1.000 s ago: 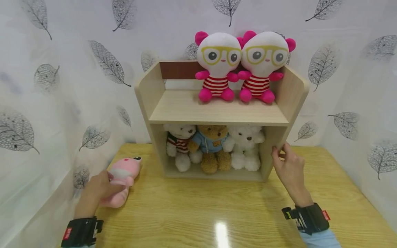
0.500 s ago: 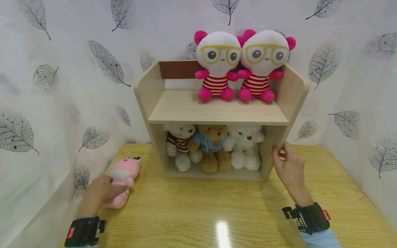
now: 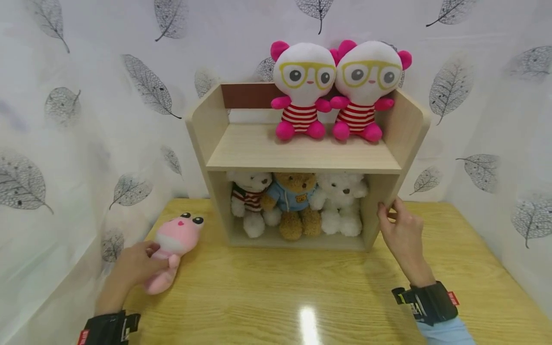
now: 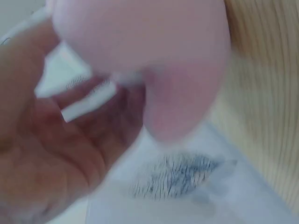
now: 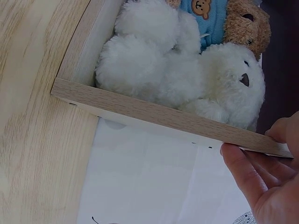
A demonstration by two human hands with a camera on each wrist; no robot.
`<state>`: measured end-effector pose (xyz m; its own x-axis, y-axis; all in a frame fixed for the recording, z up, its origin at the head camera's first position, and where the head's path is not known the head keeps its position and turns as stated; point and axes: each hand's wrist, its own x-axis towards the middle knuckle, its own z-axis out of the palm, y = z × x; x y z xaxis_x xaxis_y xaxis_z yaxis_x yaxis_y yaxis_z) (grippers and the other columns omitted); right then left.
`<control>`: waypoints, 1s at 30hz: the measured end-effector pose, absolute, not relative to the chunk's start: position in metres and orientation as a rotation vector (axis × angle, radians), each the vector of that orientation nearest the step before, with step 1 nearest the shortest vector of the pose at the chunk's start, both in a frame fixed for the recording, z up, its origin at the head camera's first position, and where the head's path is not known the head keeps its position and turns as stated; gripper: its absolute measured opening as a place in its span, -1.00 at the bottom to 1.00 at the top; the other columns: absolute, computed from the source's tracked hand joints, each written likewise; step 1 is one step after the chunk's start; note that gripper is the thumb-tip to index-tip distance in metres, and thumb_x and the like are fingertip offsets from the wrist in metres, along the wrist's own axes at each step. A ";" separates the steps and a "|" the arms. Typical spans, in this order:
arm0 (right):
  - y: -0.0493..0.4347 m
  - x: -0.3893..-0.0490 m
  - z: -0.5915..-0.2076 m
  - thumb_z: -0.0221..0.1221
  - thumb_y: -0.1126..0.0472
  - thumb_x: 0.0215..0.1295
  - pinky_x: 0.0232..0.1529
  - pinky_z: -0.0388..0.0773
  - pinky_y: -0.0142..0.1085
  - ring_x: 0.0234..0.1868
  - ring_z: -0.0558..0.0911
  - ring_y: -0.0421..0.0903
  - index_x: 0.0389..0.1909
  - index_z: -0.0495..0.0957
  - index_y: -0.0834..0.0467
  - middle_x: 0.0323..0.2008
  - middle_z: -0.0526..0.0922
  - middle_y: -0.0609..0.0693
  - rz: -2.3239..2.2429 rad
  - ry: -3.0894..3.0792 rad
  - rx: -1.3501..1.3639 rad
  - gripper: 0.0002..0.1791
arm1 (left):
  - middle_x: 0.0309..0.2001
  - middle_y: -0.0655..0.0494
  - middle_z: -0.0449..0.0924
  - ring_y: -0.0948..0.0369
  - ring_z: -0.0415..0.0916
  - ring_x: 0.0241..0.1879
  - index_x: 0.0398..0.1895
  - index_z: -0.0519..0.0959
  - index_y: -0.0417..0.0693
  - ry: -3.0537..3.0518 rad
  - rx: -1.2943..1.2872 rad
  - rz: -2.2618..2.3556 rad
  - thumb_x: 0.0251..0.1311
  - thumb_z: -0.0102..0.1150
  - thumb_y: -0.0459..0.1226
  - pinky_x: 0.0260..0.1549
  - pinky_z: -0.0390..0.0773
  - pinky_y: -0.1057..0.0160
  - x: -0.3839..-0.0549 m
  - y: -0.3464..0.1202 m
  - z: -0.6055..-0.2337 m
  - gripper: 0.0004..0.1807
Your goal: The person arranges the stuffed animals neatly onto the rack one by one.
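Note:
At the table's left, my left hand (image 3: 137,262) grips a pink plush toy (image 3: 178,235) round its body, its face with black eyes now turned up. In the left wrist view the toy's pink underside (image 4: 149,42) fills the top, with the fingers (image 4: 107,121) behind it. My right hand (image 3: 402,232) pinches the front edge of the right side panel of a pale wooden two-tier shelf (image 3: 302,155). Seen from the right wrist, thumb and fingers lie on either side of that panel (image 5: 159,116), next to a white plush dog (image 5: 154,65).
Two plush pandas with yellow glasses, the left panda (image 3: 304,91) and the right panda (image 3: 366,91), sit on the upper tier. Below sit a striped-sweater bear (image 3: 251,203), a brown bear in blue (image 3: 294,206) and the white dog. Leaf-patterned sheeting (image 3: 108,158) surrounds the wooden table (image 3: 258,292).
My left hand has turned the pink toy so that both eyes face up, and its head has shifted slightly right. My right hand stays on the shelf panel.

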<state>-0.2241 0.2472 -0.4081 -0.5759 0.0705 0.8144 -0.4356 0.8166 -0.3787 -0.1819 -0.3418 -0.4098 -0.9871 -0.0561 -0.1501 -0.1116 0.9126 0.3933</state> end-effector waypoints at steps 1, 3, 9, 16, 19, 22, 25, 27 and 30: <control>0.247 -0.224 -0.408 0.21 0.45 0.28 -0.56 0.58 0.08 -0.53 0.74 0.31 -0.15 0.59 0.45 -0.30 0.74 0.43 0.700 -2.082 0.268 -0.84 | -0.01 -0.36 0.67 -0.16 0.63 -0.09 0.15 0.54 -0.42 2.961 -0.079 0.616 0.10 0.40 0.05 -0.13 0.60 -0.08 -0.180 -0.343 -0.408 -0.23; 0.247 -0.224 -0.409 0.21 0.46 0.28 -0.56 0.58 0.08 -0.53 0.73 0.31 -0.17 0.58 0.45 -0.30 0.74 0.43 0.703 -2.079 0.267 -0.85 | -0.07 -0.22 0.72 -0.06 0.64 -0.12 0.10 0.60 -0.34 3.001 0.015 0.610 0.05 0.44 -0.01 -0.17 0.59 -0.01 -0.177 -0.344 -0.406 -0.33; 0.247 -0.223 -0.409 0.20 0.46 0.29 -0.55 0.58 0.09 -0.54 0.74 0.30 -0.16 0.58 0.46 -0.30 0.74 0.43 0.707 -2.083 0.265 -0.85 | -0.05 -0.04 0.75 0.05 0.63 -0.07 0.09 0.66 -0.18 2.934 0.126 0.611 -0.03 0.50 -0.08 -0.12 0.60 0.02 -0.165 -0.339 -0.393 -0.40; 0.246 -0.223 -0.409 0.20 0.45 0.29 -0.56 0.57 0.08 -0.53 0.74 0.31 -0.16 0.58 0.46 -0.29 0.74 0.43 0.713 -2.089 0.258 -0.84 | -0.10 0.15 0.75 0.27 0.63 -0.16 0.01 0.71 -0.05 2.880 0.370 0.744 -0.09 0.55 -0.08 -0.22 0.60 0.28 -0.154 -0.313 -0.382 -0.47; 0.246 -0.224 -0.410 0.20 0.45 0.29 -0.56 0.57 0.07 -0.53 0.74 0.30 -0.17 0.58 0.45 -0.29 0.74 0.42 0.712 -2.088 0.257 -0.85 | -0.09 0.13 0.75 0.36 0.64 -0.22 0.01 0.71 -0.07 2.861 0.472 0.813 -0.10 0.57 -0.08 -0.25 0.63 0.32 -0.153 -0.299 -0.378 -0.45; 0.247 -0.224 -0.411 0.20 0.45 0.29 -0.58 0.58 0.02 -0.54 0.74 0.29 -0.17 0.58 0.46 -0.30 0.74 0.42 0.709 -2.088 0.257 -0.85 | -0.06 0.09 0.75 0.38 0.65 -0.24 0.04 0.70 -0.09 2.811 0.529 0.892 -0.08 0.54 -0.13 -0.26 0.65 0.33 -0.153 -0.284 -0.375 -0.46; 0.247 -0.224 -0.411 0.21 0.45 0.28 -0.63 0.61 -0.08 -0.55 0.74 0.29 -0.19 0.58 0.46 -0.31 0.74 0.42 0.707 -2.090 0.253 -0.86 | -0.07 0.12 0.74 0.40 0.64 -0.26 0.05 0.69 -0.06 2.792 0.560 0.933 -0.07 0.51 -0.16 -0.27 0.64 0.35 -0.154 -0.269 -0.372 -0.48; 0.248 -0.224 -0.411 0.21 0.45 0.28 -0.63 0.60 -0.07 -0.54 0.74 0.30 -0.18 0.58 0.46 -0.30 0.74 0.42 0.707 -2.092 0.249 -0.85 | -0.08 0.16 0.74 0.42 0.62 -0.29 0.05 0.69 -0.04 2.813 0.579 0.941 -0.07 0.51 -0.15 -0.28 0.62 0.37 -0.155 -0.259 -0.370 -0.48; 0.247 -0.223 -0.411 0.20 0.44 0.29 -0.61 0.58 0.02 -0.54 0.74 0.31 -0.17 0.57 0.46 -0.29 0.74 0.44 0.706 -2.095 0.245 -0.85 | -0.11 0.24 0.74 0.43 0.58 -0.33 0.05 0.70 0.02 2.859 0.626 0.976 -0.05 0.53 -0.10 -0.32 0.60 0.37 -0.155 -0.245 -0.366 -0.48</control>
